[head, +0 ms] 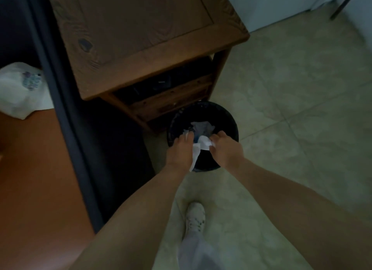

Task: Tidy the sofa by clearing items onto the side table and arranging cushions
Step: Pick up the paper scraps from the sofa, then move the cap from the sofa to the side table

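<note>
Tissue (203, 143), white and crumpled, is pinched by both left hand (181, 151) and right hand (226, 149), close together over black bin (231, 127) beside side table (141, 38).

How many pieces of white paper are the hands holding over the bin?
2: one white piece held by the left hand, one pinched by the right hand, both above the black bin. More crumpled paper lies inside; some may be hidden.
</note>
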Demonstrator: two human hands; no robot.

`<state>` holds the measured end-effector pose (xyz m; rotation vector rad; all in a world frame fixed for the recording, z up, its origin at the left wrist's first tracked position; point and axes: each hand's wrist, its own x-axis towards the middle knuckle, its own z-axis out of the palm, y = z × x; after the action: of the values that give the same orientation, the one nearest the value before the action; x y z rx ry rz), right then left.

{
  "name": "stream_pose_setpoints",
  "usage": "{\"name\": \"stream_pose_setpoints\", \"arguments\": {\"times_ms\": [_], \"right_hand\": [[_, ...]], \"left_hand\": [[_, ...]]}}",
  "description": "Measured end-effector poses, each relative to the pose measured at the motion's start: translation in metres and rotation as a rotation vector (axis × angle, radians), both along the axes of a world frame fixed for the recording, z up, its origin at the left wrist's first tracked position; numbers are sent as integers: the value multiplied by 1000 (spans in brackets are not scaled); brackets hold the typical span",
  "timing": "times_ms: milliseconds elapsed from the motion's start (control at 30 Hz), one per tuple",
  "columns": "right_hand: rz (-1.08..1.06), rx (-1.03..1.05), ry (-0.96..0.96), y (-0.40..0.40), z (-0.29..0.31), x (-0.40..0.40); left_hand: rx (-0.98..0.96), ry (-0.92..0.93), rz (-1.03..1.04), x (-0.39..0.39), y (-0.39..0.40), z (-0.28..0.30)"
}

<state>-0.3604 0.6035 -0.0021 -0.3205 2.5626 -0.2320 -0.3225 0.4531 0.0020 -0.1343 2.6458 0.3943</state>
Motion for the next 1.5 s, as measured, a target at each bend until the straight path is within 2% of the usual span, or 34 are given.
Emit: {"name": "stream_pose_setpoints", "arguments": {"times_ms": [200,333,533,733,1000,1267,1500], "right_hand": [[19,-44,-40,-3,-22,-16],[74,-40,-31,1,-18,-15],[162,-42,-5,2,1,-19],[283,-45,28,-15,44,-13],[375,-72,154,-60,123,1],[410,-123,372,-129,191,24],[426,-225,488,-219,215,64]], "left_hand": [[203,151,-37,-24,2,-30],[252,64,-6,-24,0,-27],[282,30,-65,-19,-15,-3],[23,111,-226,-7,-43,43],[-222,249,-272,13,-91,130],[-324,334,-249,45,-177,204],[-369,377,-195,91,-267,229]]}}
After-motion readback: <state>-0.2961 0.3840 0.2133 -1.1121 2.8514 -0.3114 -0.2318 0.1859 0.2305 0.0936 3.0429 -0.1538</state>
